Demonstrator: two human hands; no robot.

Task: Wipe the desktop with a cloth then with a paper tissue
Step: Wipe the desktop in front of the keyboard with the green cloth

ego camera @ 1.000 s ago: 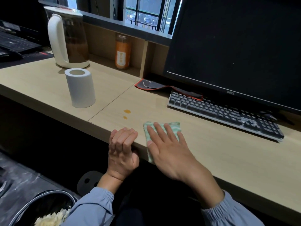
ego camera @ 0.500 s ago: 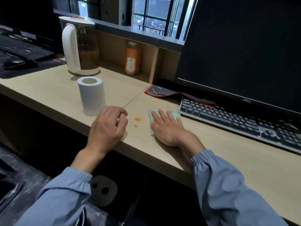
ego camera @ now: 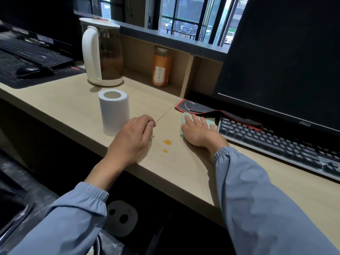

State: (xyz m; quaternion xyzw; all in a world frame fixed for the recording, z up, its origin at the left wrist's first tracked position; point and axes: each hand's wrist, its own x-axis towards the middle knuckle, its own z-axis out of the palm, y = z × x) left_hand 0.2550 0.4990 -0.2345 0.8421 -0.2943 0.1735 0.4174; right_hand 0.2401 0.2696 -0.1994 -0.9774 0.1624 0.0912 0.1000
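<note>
My right hand (ego camera: 199, 133) lies flat on a pale green cloth (ego camera: 209, 122), pressing it onto the light wooden desktop (ego camera: 185, 173) just left of the keyboard. Two small orange spots (ego camera: 167, 142) sit on the desktop between my hands, left of the cloth and apart from it. My left hand (ego camera: 133, 138) rests on the desk near its front edge with fingers curled and nothing in it. A white roll of paper tissue (ego camera: 114, 111) stands upright just left of that hand.
A black keyboard (ego camera: 272, 144) and a dark monitor (ego camera: 287, 59) fill the right. A red-edged mouse mat (ego camera: 200, 108) lies behind the cloth. A white kettle (ego camera: 102, 56) and an orange bottle (ego camera: 161, 68) stand at the back. Another keyboard and mouse (ego camera: 33, 69) sit far left.
My right hand has slid the cloth away from the desk's front edge toward the mouse mat and keyboard. My left hand moved from gripping the edge onto the desktop beside the roll.
</note>
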